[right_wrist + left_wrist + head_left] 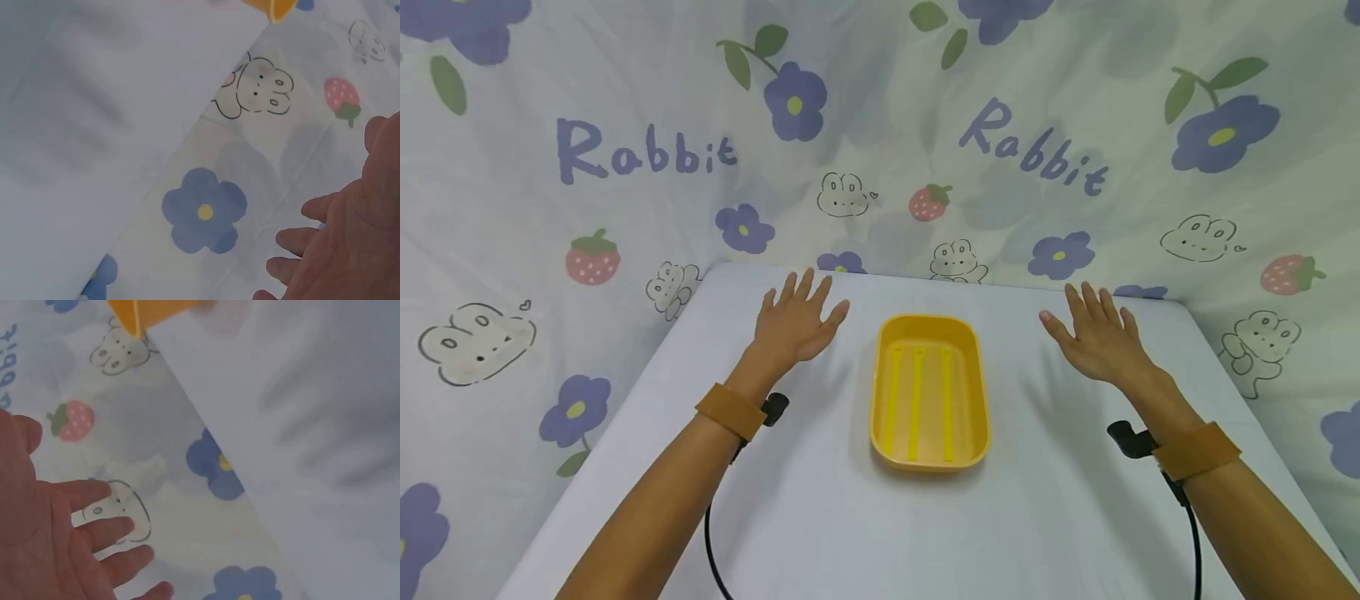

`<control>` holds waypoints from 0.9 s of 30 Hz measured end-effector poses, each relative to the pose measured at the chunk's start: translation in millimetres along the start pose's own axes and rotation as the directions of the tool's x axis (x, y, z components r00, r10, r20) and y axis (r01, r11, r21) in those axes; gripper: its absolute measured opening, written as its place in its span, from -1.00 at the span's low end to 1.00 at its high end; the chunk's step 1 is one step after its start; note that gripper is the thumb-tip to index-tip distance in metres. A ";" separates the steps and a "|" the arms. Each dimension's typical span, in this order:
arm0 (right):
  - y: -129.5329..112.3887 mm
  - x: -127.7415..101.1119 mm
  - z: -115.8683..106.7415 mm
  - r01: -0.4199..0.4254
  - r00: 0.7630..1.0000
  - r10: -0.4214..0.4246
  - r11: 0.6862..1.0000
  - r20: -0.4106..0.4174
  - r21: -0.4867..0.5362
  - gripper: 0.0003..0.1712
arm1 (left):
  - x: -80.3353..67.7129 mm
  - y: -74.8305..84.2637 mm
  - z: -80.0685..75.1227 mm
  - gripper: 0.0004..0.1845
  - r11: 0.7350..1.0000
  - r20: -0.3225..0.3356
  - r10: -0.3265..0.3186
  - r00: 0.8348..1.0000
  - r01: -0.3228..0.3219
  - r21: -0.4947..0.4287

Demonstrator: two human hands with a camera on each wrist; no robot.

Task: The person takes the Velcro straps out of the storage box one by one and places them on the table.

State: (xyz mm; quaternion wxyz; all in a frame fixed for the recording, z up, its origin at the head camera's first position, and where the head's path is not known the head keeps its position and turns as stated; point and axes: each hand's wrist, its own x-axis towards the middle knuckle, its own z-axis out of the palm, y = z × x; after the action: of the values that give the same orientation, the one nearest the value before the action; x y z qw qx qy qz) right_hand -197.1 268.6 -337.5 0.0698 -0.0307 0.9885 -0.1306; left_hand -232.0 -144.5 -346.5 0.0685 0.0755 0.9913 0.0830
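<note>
count: one yellow tray [877, 392], three thin yellow strips [947, 404] lying in it, two hands, two brown wrist bands [731, 412], two black wrist cameras [1127, 439], two black cables [710, 542].

tray sits flat on the counter [940, 542], roughly midway between left and right edges, nearer the far edge, long sides running near to far. strips lie lengthwise on the tray floor, side by side; left and middle ones close together, right one a bit further off.

left hand [797, 323]: fingers straight, spread apart, raised over the counter toward the far left corner, well apart from the tray. right hand [1097, 337]: same pose, fingers straight and apart, toward the far right corner, also clear of the tray. both wrist views show the palm side plus a bit of tray at the top border.

surface: plain white, soft arm shadows on both sides. room: creased pale printed cloth [887, 100] behind the far edge and along the left and right edges. prints in the head view: three strawberries [592, 262], six line-drawn rabbits [842, 200], many purple flowers [808, 121], several cut off by the frame.

text: "rabbit" twice on the cloth, purple handwritten style, one left, one right and slanting down. part of the word also shows at the left border of the left wrist view, blurred.
</note>
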 end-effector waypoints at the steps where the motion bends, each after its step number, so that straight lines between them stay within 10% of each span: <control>1: 0.1 0.1 0.3 0.001 1.000 -0.001 1.000 -0.004 -0.002 0.07 | -0.8 3.5 0.6 -0.20 1.000 0.008 0.006 1.000 -0.006 -0.005; 27: -27.4 -6.3 30.2 0.082 0.995 -0.082 0.997 0.062 0.001 0.00 | -13.6 56.0 43.0 -0.28 0.999 0.229 0.043 0.973 -0.045 0.006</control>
State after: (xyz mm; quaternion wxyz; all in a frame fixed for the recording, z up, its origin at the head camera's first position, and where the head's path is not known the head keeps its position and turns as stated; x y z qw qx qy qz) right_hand -185.2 235.0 -358.4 0.0951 -0.0755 0.9839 -0.1314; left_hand -204.5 -85.4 -377.0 0.1799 0.1069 0.9754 0.0699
